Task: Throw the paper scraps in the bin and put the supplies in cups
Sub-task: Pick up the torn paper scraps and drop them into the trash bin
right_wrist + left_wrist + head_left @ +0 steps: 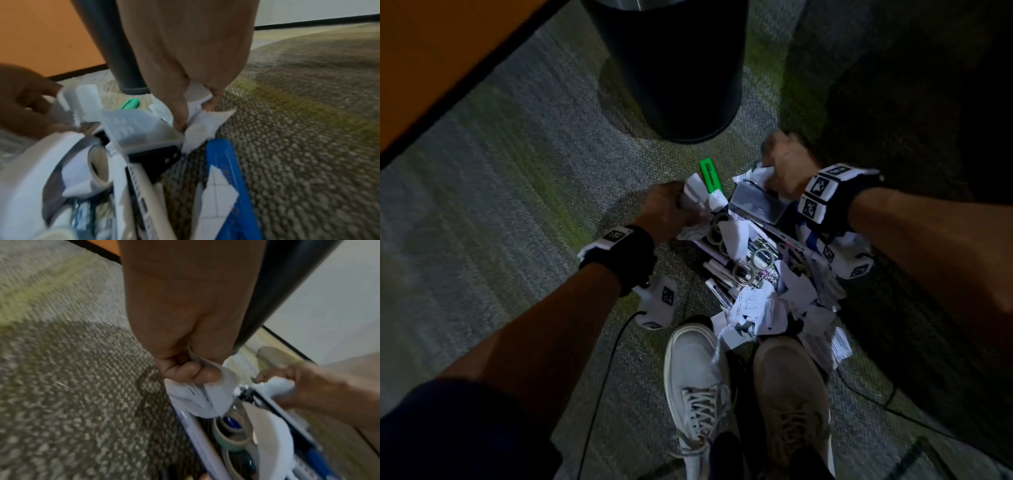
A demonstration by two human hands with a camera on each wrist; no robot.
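Observation:
A heap of white paper scraps (767, 308) mixed with tape rolls (744, 270), markers (717, 269) and a clear plastic box (755, 202) lies on the carpet in front of my shoes. My left hand (671, 209) grips white paper scraps (205, 395) at the heap's left edge. My right hand (786, 164) grips crumpled paper scraps (197, 104) at the far end of the heap. A green highlighter (710, 178) lies between the hands. The black bin (674, 68) stands just beyond.
An orange surface with a dark edge (431, 68) runs along the upper left. Thin black cables (606, 370) trail over the grey-green carpet (500, 171). My two shoes (698, 387) stand directly behind the heap. A blue flat item (228, 186) lies at the heap's right side.

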